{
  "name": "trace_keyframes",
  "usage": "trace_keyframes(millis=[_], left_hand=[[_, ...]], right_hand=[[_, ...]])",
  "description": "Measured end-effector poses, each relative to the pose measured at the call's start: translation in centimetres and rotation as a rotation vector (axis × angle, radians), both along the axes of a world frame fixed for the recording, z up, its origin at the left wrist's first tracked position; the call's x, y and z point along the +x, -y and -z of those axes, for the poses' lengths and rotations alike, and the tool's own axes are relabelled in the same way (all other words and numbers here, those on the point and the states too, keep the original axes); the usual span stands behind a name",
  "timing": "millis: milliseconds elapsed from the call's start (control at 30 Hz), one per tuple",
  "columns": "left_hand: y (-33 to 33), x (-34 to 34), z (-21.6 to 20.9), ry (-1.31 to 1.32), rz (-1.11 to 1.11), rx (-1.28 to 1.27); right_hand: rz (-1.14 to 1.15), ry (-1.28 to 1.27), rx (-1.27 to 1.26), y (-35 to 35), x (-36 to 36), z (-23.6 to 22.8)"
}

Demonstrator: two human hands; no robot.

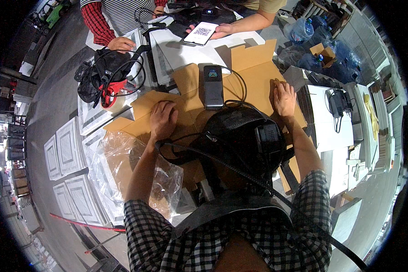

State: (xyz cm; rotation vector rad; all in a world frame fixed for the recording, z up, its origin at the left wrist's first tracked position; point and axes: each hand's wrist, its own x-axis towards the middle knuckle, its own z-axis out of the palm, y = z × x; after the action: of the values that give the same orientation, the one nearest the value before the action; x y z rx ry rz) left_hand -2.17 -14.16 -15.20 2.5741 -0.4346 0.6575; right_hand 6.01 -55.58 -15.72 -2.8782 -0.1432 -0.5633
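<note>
An unfolded brown cardboard box (254, 68) lies spread on the worktable before me. My left hand (164, 119) rests on its left part, fingers loosely bent and holding nothing. On the right side, my right hand (284, 99) lies on the cardboard near its edge, open, with fingers extended. Between the hands sits a dark handheld device (213, 87) with a small lit screen and a cable attached. Closer to me, a black mesh bag-like piece of gear (235, 131) with straps and cables covers part of the cardboard. Crumpled clear plastic (118, 158) lies beside my left forearm.
Across the table, a person's hand (220, 31) holds a phone (201, 33); another person's hand (121, 44) rests by black gear with cables (104, 75). A tape roll (113, 102) lies near it. White panels (70, 152) stand left; water bottles (299, 29) sit far right.
</note>
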Motion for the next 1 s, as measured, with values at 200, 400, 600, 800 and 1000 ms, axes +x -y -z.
trace_keyframes(millis=[200, 400, 600, 800, 1000], left_hand=[[-0.10, -0.10, -0.09, -0.010, -0.004, 0.003], [-0.05, 0.00, 0.00, 0.005, 0.011, -0.007], [0.08, -0.05, -0.42, 0.004, 0.008, 0.014], [0.02, 0.01, -0.29, 0.016, 0.011, 0.011], [-0.03, -0.01, -0.10, -0.003, 0.004, 0.005]], right_hand=[[-0.001, -0.014, -0.006, -0.17, -0.04, -0.28], [-0.005, 0.008, -0.008, -0.07, -0.13, -0.29], [0.003, -0.014, -0.007, -0.27, -0.26, -0.62], [-0.014, 0.006, 0.012, -0.05, -0.16, -0.20], [-0.010, 0.003, -0.001, 0.05, -0.06, -0.09]])
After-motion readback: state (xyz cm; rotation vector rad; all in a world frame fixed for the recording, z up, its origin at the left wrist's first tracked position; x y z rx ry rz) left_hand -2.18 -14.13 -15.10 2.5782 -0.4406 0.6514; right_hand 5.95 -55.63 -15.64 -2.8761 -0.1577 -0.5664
